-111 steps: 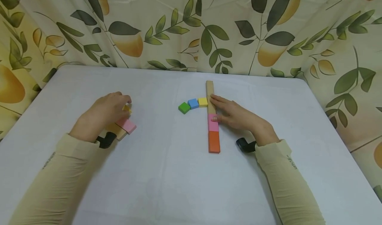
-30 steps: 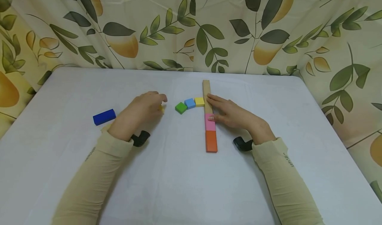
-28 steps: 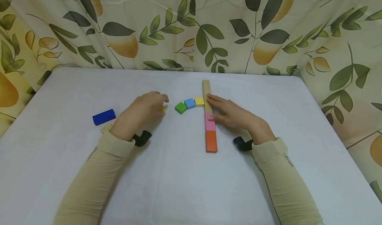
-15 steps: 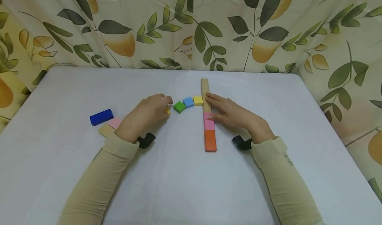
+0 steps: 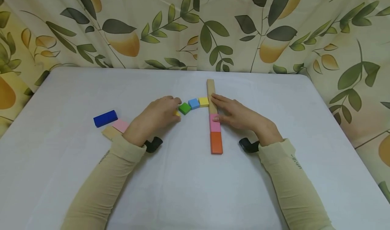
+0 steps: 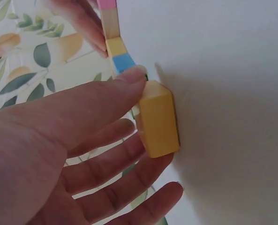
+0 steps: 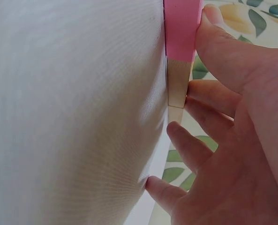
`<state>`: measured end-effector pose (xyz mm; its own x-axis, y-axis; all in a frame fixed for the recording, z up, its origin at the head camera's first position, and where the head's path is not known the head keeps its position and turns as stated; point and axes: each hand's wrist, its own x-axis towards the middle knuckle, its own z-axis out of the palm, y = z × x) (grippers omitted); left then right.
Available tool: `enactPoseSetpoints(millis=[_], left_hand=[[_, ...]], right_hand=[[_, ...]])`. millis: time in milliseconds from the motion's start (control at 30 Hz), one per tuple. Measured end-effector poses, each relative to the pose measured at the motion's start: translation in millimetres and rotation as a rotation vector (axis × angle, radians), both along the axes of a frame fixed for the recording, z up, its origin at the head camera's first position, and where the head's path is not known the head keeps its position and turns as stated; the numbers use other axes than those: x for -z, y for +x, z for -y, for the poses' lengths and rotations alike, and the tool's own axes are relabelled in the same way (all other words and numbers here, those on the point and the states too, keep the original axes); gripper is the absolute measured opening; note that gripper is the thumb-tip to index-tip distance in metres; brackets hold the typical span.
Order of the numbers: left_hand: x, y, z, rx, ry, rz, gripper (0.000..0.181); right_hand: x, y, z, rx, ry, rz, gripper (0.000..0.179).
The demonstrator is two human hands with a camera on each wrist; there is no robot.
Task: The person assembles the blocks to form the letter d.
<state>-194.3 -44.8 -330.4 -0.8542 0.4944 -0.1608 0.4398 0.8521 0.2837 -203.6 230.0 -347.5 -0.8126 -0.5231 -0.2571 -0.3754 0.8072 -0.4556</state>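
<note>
My left hand [image 5: 158,115] pinches a yellow block [image 6: 160,119] between thumb and fingers, just left of a green block [image 5: 185,108]. From the green one a short bent row goes on through a light blue block [image 5: 193,103] and a yellow block [image 5: 203,102]. That row meets a column of wooden-coloured pieces [image 5: 211,87], a pink block [image 5: 215,125] and an orange block [image 5: 216,143]. Along the column's right side rests my right hand [image 5: 240,113], fingers extended, fingertips touching the wood and thumb at the pink block [image 7: 183,28].
Left of my left wrist lie a dark blue block [image 5: 105,118], a light pink block [image 5: 121,125] and a plain wooden block [image 5: 111,133]. They sit on a white-covered table [image 5: 182,189]. A leaf-patterned curtain [image 5: 170,26] hangs behind it.
My left hand has carried the yellow block rightward from the left-hand blocks to beside the green block, uncovering the dark blue block. The right hand has stayed at the column.
</note>
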Motion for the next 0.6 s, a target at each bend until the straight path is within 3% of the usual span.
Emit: enactPoseSetpoints(millis=[300,600], left_hand=[[5.2,3.4,-6.2,-0.014,0.039,-0.035,0.050],[9.3,5.5,-11.6,-0.057,0.018,-0.063,0.052]], right_hand=[[0.1,0.1,-1.5,-0.010,-0.002,-0.011,0.077],[1.8,-1.1,-1.6,-0.012,-0.009,-0.010,0.077]])
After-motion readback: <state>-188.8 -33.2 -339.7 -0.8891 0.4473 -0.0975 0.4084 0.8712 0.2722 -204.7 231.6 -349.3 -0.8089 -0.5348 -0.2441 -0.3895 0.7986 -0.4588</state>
